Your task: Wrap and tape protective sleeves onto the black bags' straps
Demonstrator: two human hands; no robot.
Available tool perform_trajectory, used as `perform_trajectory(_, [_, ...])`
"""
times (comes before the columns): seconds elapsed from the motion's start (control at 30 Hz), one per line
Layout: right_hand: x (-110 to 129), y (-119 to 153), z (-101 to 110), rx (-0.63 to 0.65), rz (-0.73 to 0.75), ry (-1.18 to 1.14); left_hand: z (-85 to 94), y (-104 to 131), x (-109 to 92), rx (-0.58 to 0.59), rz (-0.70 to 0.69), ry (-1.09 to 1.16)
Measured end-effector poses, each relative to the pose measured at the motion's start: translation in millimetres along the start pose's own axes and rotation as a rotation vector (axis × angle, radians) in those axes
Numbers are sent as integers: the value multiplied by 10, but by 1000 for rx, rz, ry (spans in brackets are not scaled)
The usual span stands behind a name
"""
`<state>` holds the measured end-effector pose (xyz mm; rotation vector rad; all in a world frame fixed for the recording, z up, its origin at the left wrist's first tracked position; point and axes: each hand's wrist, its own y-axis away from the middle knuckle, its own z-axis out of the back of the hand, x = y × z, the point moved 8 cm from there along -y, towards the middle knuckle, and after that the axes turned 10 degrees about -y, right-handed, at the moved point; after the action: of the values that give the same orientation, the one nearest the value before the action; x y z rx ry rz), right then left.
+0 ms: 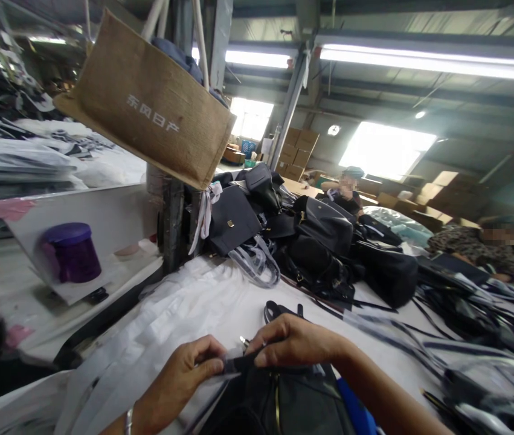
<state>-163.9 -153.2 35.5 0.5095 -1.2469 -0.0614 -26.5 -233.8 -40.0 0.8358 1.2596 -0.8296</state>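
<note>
Head view shows us mid-fitting: our left hand (184,377) and right hand (290,343) both pinch the black strap (245,362) just above the black bag (284,402). Next we judge it needs steady tension. Beyond the bag lies a pile of bags (324,248).

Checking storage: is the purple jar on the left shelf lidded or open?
Lidded: the purple jar stands upright with its purple cap on top.
</note>
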Motion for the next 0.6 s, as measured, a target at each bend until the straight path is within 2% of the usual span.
perform_trajectory(0.07, [-60,-32,6,-31,-25,10,-57,2,-13,21,-2,19])
perform_trajectory(0.2, [-115,-174,-56,-94,-41,171,-178,-47,-18,54,8,71])
perform_trajectory(0.3, [-88,-290,-121,-114,-20,271,-150,-123,47,13,21,82])
perform_trajectory(0.47, [-138,-372,5,-187,8,591,-1,-217,392,-88,169,31])
perform_trajectory(0.6, [-362,-386,101,-216,-65,764,-51,-265,627,-124,221,54])
